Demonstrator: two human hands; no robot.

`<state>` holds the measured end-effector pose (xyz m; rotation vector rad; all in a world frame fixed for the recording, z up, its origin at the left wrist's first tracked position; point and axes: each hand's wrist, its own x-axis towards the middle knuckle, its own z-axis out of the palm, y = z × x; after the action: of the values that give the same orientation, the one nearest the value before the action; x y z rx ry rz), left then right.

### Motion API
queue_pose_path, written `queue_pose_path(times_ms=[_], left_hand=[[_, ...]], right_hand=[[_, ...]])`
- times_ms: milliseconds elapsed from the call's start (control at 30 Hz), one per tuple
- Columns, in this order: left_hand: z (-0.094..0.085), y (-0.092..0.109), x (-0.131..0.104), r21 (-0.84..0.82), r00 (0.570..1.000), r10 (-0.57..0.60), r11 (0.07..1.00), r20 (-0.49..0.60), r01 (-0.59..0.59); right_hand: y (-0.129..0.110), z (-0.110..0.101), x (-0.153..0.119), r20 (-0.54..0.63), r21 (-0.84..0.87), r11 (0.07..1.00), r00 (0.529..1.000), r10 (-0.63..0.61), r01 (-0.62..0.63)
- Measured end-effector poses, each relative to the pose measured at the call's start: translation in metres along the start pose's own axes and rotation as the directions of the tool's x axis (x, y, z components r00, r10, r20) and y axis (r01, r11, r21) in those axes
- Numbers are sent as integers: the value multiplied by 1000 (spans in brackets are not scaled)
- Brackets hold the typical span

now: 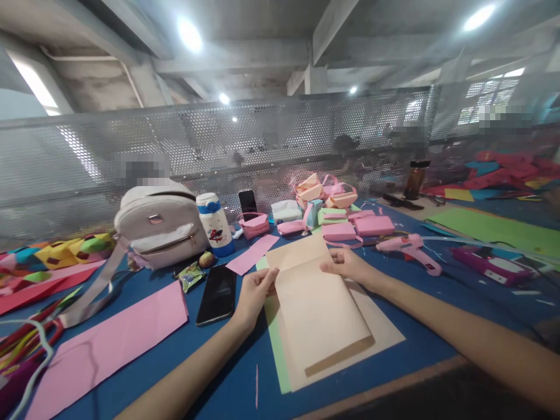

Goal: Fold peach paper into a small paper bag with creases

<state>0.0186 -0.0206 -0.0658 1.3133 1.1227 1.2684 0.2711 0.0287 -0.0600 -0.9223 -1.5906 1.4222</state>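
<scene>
Blue-topped counter [244, 373] stretched before a grey perforated metal screen [271, 131]; left hand [254, 293] and right hand [349, 266] pinched opposite edges of a folded cream paper sheet [321, 309].

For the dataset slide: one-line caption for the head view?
Left hand and right hand hold a folded beige paper sheet at a blue table, pink glue gun lying to the right.

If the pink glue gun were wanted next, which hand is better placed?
Probably the right hand: the glue gun lies to its right, while the left hand is across the cream paper from it. Both hands hold the paper, though.
</scene>
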Motion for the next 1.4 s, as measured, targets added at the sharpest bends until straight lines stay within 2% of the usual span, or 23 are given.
queue_pose_path(times_ms=[300, 600, 767, 900, 1100, 1400], left_hand=[[4, 4, -4, 41, 1000, -7, 999, 24, 6], [9, 3, -6, -5, 988, -81, 997, 132, 82], [10, 2, -8, -30, 984, -89, 995, 155, 94], [9, 5, -9, -18, 987, -91, 995, 132, 94], [2, 7, -4, 8, 999, -31, 999, -12, 32], [3, 9, -3, 14, 999, 4, 1000, -46, -4]], right_hand=[[0, 5, 1, -75, 6, 999, 997, -31, 32], [-4, 3, 0, -190, 11, 997, 979, -77, 81], [-6, 5, -2, -207, 25, 996, 975, -83, 90], [-8, 6, -4, -183, 43, 996, 981, -71, 80], [-5, 4, -2, -136, 33, 999, 991, -8, 13], [-1, -4, 4, -243, 7, 1000, 970, 11, -10]])
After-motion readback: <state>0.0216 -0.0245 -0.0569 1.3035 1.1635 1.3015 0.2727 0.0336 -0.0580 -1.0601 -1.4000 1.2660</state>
